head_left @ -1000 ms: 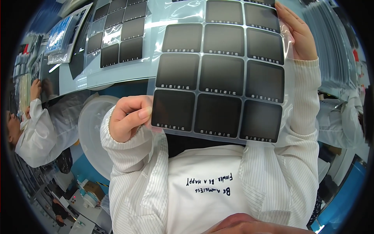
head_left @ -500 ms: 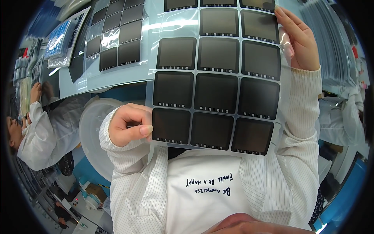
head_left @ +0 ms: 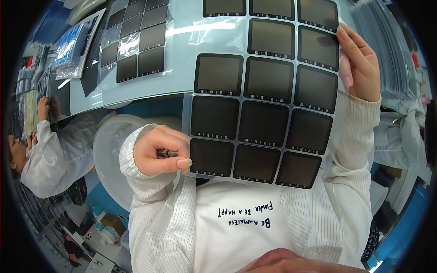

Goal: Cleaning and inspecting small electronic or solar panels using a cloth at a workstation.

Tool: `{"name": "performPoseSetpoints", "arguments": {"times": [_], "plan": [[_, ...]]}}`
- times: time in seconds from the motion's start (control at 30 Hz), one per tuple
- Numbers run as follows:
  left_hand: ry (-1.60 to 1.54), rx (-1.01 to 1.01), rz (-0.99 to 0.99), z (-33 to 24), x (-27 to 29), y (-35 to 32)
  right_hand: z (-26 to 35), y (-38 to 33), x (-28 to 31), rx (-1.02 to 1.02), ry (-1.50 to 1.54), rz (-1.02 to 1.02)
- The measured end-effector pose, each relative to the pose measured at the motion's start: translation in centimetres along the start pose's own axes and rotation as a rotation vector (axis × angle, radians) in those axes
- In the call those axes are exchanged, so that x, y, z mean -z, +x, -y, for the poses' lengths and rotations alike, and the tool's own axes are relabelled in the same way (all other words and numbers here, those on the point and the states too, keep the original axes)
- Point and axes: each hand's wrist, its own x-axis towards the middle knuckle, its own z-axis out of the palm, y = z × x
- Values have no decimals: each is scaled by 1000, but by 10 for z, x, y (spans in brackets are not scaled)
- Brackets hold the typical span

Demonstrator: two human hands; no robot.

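A clear plastic sheet (head_left: pixel 265 120) with rows of black, round-cornered panels is held up in front of my chest, over the table's near edge. One spot in its left column shows only clear film. My left hand (head_left: pixel 161 150) is closed on the sheet's lower left edge, thumb in front. A small dark grey piece shows inside its curled fingers; its kind is hidden. At the upper right edge, my right hand (head_left: pixel 362 63) pinches the sheet with its fingers on the front.
Another panelled sheet (head_left: pixel 151 61) lies on the glassy table (head_left: pixel 182 50) at the left, beside blue plastic-wrapped packs (head_left: pixel 70 48). Stacked sheets (head_left: pixel 382 54) stand at the far right. A whitish tub (head_left: pixel 107 159) is below the table edge. At the left, a co-worker's hand (head_left: pixel 43 108) rests by the table.
The sheet has shifted to the right and slightly down toward me. Both hands have moved along with it and keep their hold.
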Motion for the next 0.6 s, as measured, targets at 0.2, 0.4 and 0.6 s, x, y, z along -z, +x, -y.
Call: {"name": "performPoseSetpoints", "arguments": {"times": [0.2, 0.4, 0.6], "plan": [[-11, 1, 7, 3, 0, 2, -4, -1, -1, 1, 13, 9], [-50, -12, -28, 8, -4, 1, -11, 0, 0, -27, 46, -18], [-60, 5, -36, 11, -6, -1, -13, -1, -6, -86, 53, -120]]}}
